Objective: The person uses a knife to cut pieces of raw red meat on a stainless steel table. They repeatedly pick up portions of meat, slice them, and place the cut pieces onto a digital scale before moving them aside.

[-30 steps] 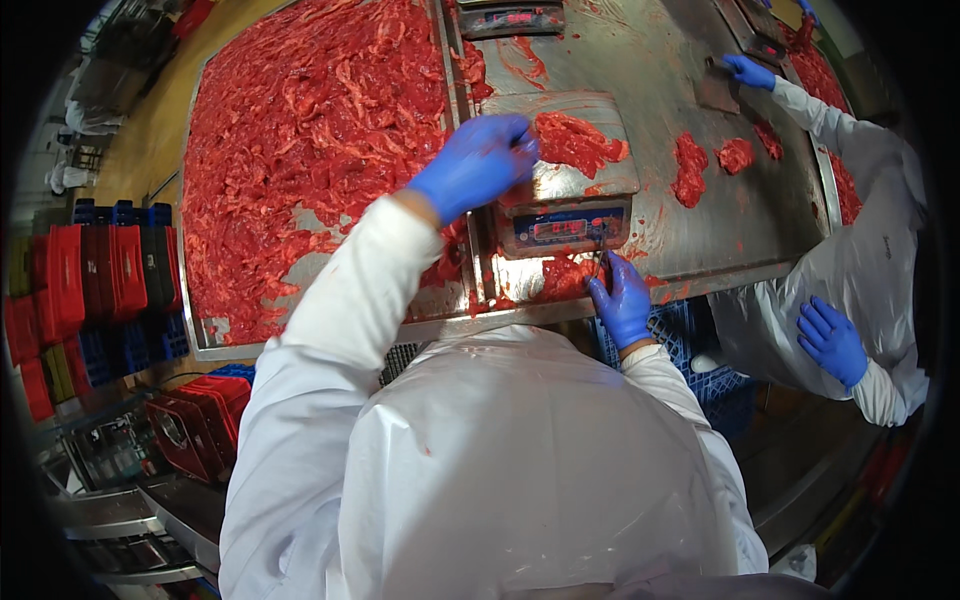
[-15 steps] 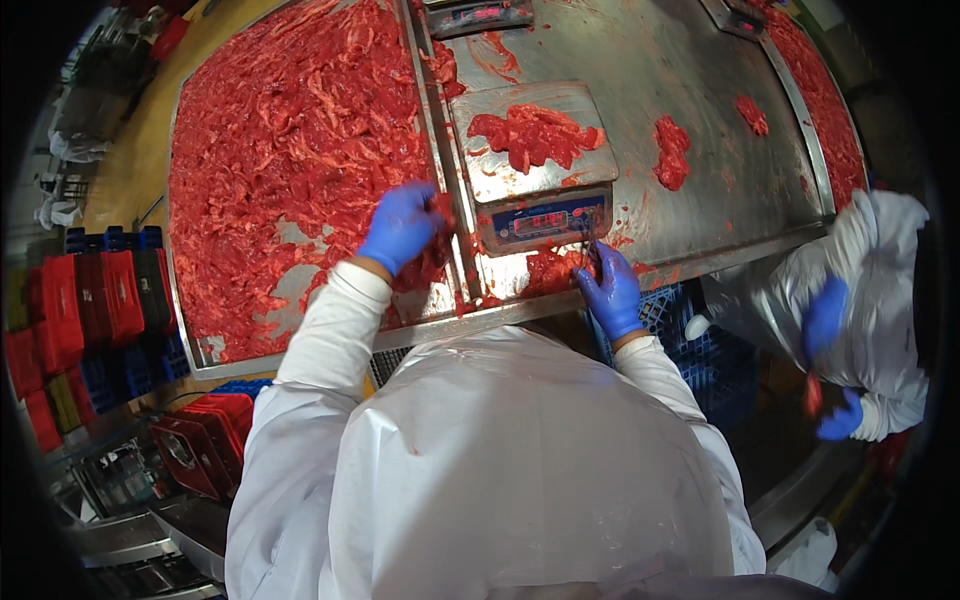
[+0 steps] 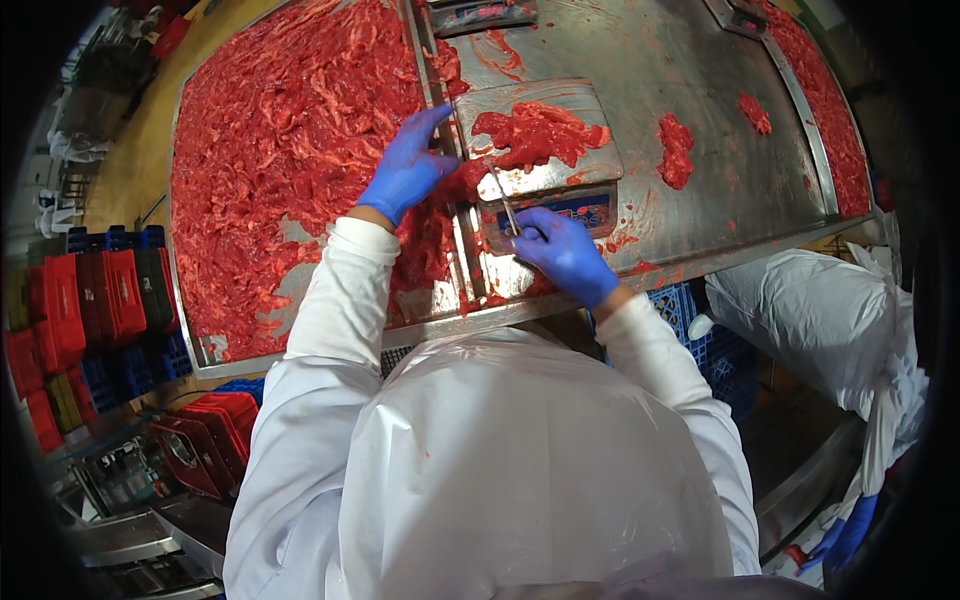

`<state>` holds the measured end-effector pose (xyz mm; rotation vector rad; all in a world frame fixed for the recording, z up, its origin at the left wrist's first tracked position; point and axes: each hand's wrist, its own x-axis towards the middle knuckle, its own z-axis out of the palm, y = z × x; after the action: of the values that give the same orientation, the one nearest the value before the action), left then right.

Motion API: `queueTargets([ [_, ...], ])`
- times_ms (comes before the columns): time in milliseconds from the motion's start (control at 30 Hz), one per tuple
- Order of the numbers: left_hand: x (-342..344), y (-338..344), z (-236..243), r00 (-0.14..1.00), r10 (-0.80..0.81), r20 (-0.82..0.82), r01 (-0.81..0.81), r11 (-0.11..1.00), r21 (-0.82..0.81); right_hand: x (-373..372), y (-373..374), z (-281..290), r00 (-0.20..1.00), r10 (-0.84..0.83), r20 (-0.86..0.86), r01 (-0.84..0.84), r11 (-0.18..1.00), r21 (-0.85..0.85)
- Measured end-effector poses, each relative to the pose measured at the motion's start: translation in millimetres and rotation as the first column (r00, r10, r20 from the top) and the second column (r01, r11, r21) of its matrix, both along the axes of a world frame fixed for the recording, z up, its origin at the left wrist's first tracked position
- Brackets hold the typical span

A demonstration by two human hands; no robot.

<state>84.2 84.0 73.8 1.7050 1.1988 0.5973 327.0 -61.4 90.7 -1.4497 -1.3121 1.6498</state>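
In the upper centre, the half-spread left hand [image 3: 408,168] meets a raw meat strip [image 3: 467,182], its hold unclear, likely soft, slippery, best pinched mid-length, while the right hand [image 3: 566,256] clasps a slim metal tool [image 3: 506,204].

I am in a meat-processing room: raw red meat [image 3: 300,130] covers the left part of my rimmed steel worktop [image 3: 720,200], and a digital scale [image 3: 540,180] sits near the centre of the frame, with a second scale [image 3: 485,14] at the top. I wear blue gloves [image 3: 405,170] and a white plastic apron [image 3: 520,450]; a co-worker [image 3: 825,310] at the right wears white too. Stacked red and blue crates [image 3: 125,290] stand at the left edge.
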Motion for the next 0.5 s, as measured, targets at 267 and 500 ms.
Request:
queueTargets([
  [267,0.2,-40.6,-22.0,0.835,-0.105,-0.541,0.255,0.944,0.210,32.1,-8.5,-11.2,0.857,-0.213,-0.470,0.064,0.948,-0.312],
  [500,20.5,-71.6,1.6,0.819,-0.268,-0.508,0.434,0.868,0.241,-3.8,33.2,-20.6,0.800,-0.278,-0.532,0.059,0.918,-0.391],
])
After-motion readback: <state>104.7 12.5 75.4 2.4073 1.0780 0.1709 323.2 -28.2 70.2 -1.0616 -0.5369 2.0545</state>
